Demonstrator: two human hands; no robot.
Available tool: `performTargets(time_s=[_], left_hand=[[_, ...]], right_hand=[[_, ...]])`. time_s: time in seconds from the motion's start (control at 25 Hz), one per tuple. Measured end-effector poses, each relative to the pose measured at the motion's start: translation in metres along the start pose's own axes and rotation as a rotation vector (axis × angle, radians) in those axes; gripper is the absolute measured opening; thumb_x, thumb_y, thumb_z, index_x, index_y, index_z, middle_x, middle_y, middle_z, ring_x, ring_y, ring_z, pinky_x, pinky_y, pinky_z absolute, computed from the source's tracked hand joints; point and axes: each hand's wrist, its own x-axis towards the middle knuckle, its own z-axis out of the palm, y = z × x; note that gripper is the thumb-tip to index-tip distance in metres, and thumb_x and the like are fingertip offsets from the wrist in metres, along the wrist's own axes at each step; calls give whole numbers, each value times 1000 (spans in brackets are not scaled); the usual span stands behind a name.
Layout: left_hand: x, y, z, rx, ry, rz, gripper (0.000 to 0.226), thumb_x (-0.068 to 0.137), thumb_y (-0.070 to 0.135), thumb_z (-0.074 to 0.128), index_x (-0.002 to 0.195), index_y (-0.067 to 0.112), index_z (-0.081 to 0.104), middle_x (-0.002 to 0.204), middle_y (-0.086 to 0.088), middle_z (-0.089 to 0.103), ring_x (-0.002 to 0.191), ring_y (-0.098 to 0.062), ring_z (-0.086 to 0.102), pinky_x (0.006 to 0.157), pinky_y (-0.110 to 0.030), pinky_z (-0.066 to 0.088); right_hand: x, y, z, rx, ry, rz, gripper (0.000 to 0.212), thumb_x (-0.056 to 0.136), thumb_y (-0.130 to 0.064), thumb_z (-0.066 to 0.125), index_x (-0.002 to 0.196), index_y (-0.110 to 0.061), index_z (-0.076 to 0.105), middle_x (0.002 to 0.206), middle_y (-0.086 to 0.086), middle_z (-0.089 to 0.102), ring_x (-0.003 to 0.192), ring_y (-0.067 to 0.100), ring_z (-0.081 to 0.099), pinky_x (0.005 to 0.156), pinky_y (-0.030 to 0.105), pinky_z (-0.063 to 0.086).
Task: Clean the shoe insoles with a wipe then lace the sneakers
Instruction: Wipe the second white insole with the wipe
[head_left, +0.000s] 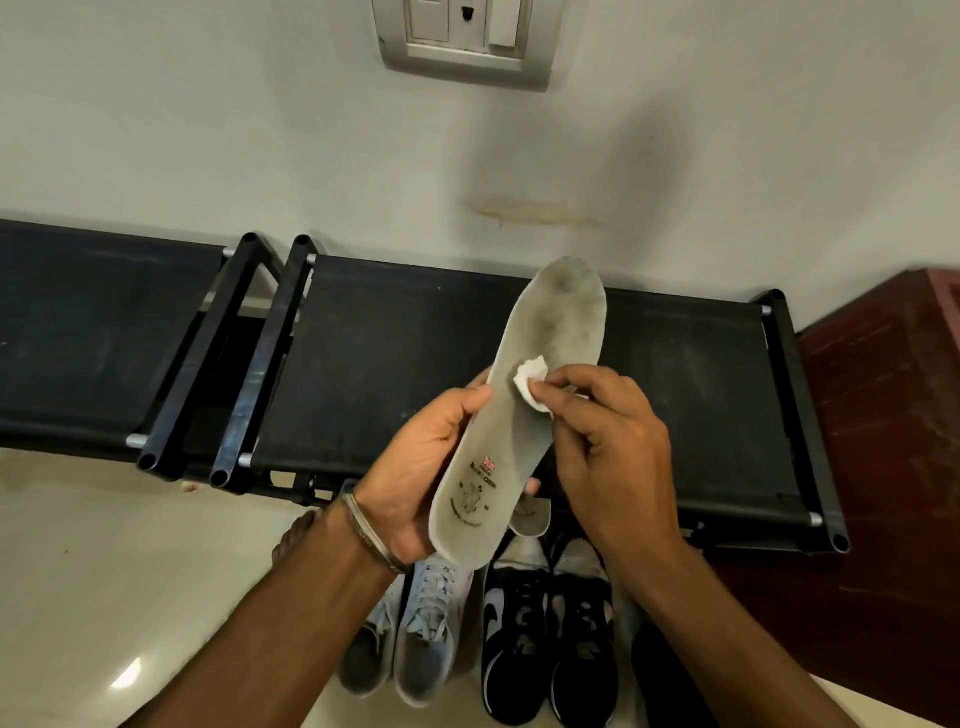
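Observation:
My left hand (421, 462) grips a long grey insole (550, 332) by its heel end, toe pointing up and away. Dark grime marks its toe area and a printed logo shows near the heel. My right hand (608, 447) pinches a small white wipe (531, 382) and presses it against the insole's middle. Below my hands, on the floor, stand a pair of light grey laced sneakers (421, 634) and a pair of black-and-white sneakers (550, 623). A second insole (532, 517) peeks out just behind the held one.
A black fabric shoe rack (395, 353) runs along the wall behind my hands, with another rack (93, 332) to its left. A dark red cabinet (883, 467) stands at the right. A switch plate (465, 41) is on the wall above. My bare foot (293, 538) rests on the tiled floor.

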Motion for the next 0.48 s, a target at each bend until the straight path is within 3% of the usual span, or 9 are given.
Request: performTargets(time_s=[0.08, 0.24, 0.4, 0.48], left_hand=[[1, 3, -2, -91, 20, -38, 49, 96, 43, 43, 126, 11, 64, 114, -13, 66, 98, -24, 64, 87, -37, 54], [4, 11, -10, -164, 70, -61, 61, 93, 55, 44, 121, 6, 67, 128, -17, 61, 124, -28, 56, 102, -37, 47], [2, 1, -1, -65, 22, -38, 54, 95, 47, 42, 129, 10, 61, 120, -17, 64, 100, -27, 65, 89, -40, 52], [3, -4, 2, 37, 3, -59, 49, 97, 46, 43, 130, 13, 58, 120, -19, 64, 97, -29, 65, 78, -40, 56]], right_hand=[[-6, -12, 3, 80, -59, -23, 26, 87, -2, 67, 110, -11, 75, 112, 1, 66, 100, 16, 59, 84, 24, 52], [-21, -43, 13, 215, -168, -175, 26, 92, -8, 60, 115, -7, 73, 112, 4, 65, 102, 17, 60, 91, 26, 50], [-6, -13, 8, 2, -38, -59, 27, 94, -18, 54, 112, -9, 72, 111, 4, 64, 96, 21, 58, 80, 33, 56], [2, 7, 0, -37, 13, 71, 26, 92, -7, 59, 115, -10, 72, 111, 4, 64, 97, 22, 58, 82, 17, 50]])
